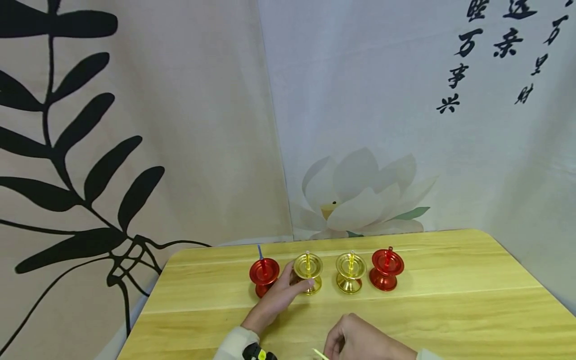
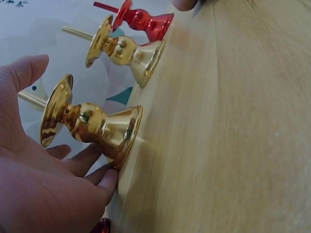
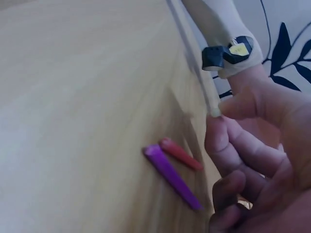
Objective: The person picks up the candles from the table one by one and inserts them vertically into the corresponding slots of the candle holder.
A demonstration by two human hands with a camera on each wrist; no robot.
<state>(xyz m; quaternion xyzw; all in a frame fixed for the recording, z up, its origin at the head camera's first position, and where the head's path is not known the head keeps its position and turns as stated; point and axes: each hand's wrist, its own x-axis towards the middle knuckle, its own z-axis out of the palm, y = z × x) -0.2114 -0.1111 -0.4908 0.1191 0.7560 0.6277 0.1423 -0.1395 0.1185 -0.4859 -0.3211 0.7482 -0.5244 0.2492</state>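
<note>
Right hand (image 1: 366,341) pinches yellow stick (image 1: 320,354), bottom centre, tip pointing up-left; left gold candle holder (image 1: 308,274), below centre, stands upright, up-left of those fingers (image 1: 334,344). Left hand (image 1: 282,296), nearer, spreads loosely beside it.

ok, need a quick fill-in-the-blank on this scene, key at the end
A ___ stick rises from the leftmost red holder.
In the left wrist view, the left hand has fingers behind a ___ holder.
The pale yellow stick is in the ___ hand.
In the right wrist view, a ___ stick lies beside the red stick.

Missing words: blue; gold; right; purple
</note>
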